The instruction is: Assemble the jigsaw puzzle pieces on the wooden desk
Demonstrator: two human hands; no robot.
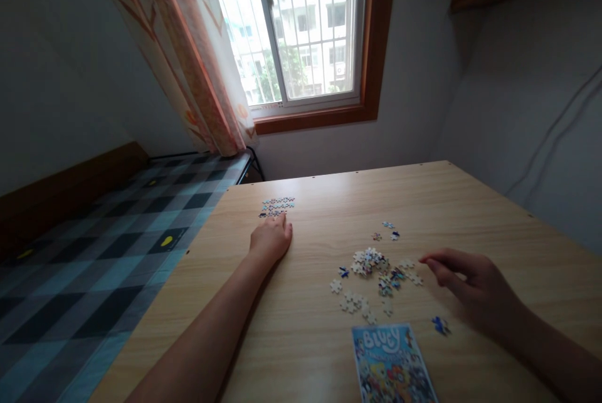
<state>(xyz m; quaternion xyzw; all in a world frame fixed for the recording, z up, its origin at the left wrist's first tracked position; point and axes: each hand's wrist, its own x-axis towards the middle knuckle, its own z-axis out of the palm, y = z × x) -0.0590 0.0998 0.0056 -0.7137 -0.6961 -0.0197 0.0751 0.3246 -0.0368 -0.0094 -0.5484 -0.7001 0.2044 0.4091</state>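
My left hand (271,237) lies palm down at the far left of the table, its fingers stretched out to the nearest of several short rows of jigsaw pieces (278,204). The fingertips touch or nearly touch that row. On the right, my right hand (463,271) hovers just beside a loose pile of jigsaw pieces (369,262). Its thumb and index finger are pinched together; whether a piece is between them is hidden. Some pieces in the pile show pale backs, others coloured print. Pale pieces (352,303) spread out on the near side of the pile.
A puzzle box (394,362) marked "Bluey" lies at the table's near edge. Blue pieces (441,326) sit right of it, and a few pieces (394,235) lie behind the pile. A bed with a checked cover (155,265) adjoins the wooden table (320,202) on the left.
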